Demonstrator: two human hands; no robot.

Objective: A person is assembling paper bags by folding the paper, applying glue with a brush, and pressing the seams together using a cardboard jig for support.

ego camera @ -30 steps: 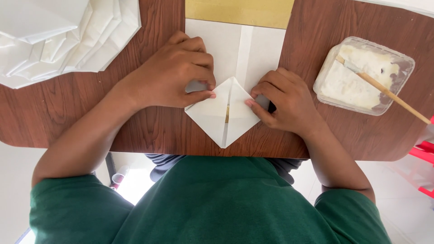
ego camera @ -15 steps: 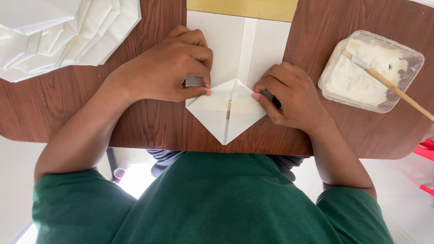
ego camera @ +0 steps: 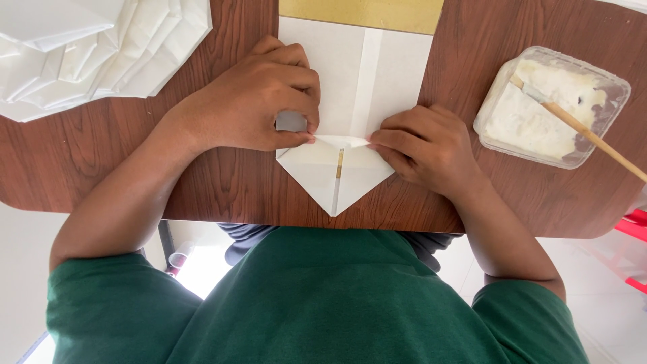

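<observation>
A white paper piece [ego camera: 335, 178] lies on the brown wooden table [ego camera: 222, 178] at its near edge, folded into a downward point with a centre seam. Its upper part is a flat white sheet [ego camera: 337, 74] with a vertical strip. My left hand [ego camera: 253, 98] presses and pinches the paper's top fold from the left with thumb and forefinger. My right hand [ego camera: 424, 145] pinches the same fold from the right. The fingertips of both hands nearly meet at the fold.
A clear plastic tub of white paste [ego camera: 549, 108] stands at the right with a wooden stick [ego camera: 579, 128] resting in it. A stack of folded white paper pieces [ego camera: 94, 47] fills the far left. A yellow sheet [ego camera: 360, 13] lies at the far edge.
The paper's upper point has been folded down, so the diamond now has a flat top edge. Both hands have closed in toward that fold.
</observation>
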